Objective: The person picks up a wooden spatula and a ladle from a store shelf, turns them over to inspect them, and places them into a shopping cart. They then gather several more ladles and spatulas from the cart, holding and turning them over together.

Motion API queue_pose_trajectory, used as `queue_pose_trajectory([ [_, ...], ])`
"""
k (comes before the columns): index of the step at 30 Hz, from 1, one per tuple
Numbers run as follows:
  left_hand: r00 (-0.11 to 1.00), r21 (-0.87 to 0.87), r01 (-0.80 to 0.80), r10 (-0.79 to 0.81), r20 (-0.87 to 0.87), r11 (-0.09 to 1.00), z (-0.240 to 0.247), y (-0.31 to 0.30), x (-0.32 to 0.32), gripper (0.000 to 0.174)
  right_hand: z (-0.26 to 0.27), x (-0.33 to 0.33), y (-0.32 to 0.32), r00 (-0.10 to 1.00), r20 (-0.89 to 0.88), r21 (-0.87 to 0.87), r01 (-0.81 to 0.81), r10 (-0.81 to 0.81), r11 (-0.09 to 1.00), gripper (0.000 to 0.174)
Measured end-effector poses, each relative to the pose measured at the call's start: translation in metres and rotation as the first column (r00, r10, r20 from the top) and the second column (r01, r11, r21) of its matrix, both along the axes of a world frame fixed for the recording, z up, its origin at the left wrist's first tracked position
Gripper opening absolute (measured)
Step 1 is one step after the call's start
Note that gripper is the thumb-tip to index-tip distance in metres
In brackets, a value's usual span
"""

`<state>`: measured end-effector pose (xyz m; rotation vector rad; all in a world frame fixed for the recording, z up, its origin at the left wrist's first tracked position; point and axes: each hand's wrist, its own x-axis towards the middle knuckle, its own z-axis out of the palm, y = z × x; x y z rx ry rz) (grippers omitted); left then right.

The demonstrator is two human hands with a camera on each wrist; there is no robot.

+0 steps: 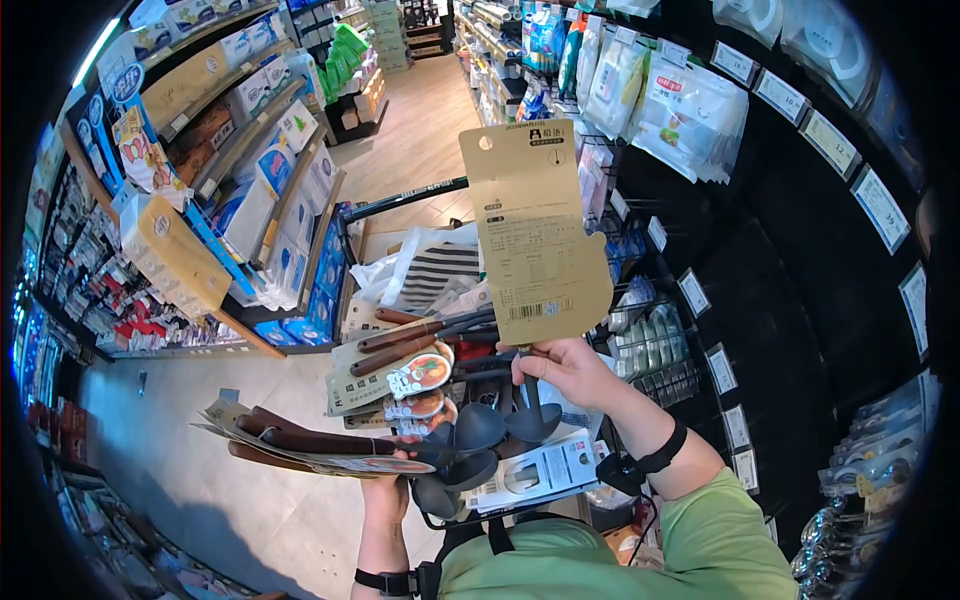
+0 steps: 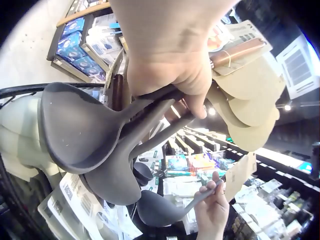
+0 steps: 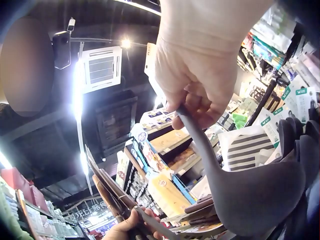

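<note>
My right hand [image 1: 570, 372] pinches the dark grey neck of a ladle [image 1: 533, 422] fixed to a tan backing card [image 1: 540, 235]. The card stands upright, its printed back and barcode facing me; the ladle's bowl [image 3: 257, 192] hangs below the fingers in the right wrist view. Lower left, my left hand [image 1: 384, 497] grips a bundle of several ladles [image 2: 80, 127] by their necks. Their brown handles [image 1: 320, 440] and cards point left, and the grey bowls point right, close to the right hand's ladle. In the left wrist view, the left hand [image 2: 167, 70] partly hides the necks.
Below the hands is a black-rimmed cart [image 1: 405, 187] holding more carded brown-handled utensils [image 1: 400, 345], a striped package [image 1: 440, 275] and white packets [image 1: 540, 475]. Stocked shelves [image 1: 250, 170] stand left. Hanging bags [image 1: 690, 110] and price tags [image 1: 830, 140] line the right; an aisle [image 1: 420, 110] runs ahead.
</note>
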<state>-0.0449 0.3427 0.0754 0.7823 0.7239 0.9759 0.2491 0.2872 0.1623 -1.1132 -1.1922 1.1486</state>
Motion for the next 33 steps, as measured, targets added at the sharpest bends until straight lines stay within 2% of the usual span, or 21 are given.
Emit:
queue_pose_trajectory([
  [14, 1.0, -0.005, -0.021, 0.021, -0.002, 1.0, 0.0006, 0.0013, 0.001, 0.03, -0.0008, 0.0017, 0.0051, 0.997, -0.046, -0.017, 0.054, -0.055, 0.998, 0.028],
  [22, 1.0, 0.015, -0.001, 0.0, 0.008, 1.0, -0.0007, 0.0043, 0.0004, 0.034, -0.0027, 0.0042, 0.0084, 0.998, -0.004, -0.031, 0.059, -0.059, 0.998, 0.029],
  [33, 1.0, -0.008, -0.007, 0.008, 0.013, 1.0, -0.0018, 0.0057, 0.0001, 0.031, -0.001, 0.0013, 0.0105, 0.997, -0.02, -0.054, 0.07, -0.071, 0.996, 0.03],
])
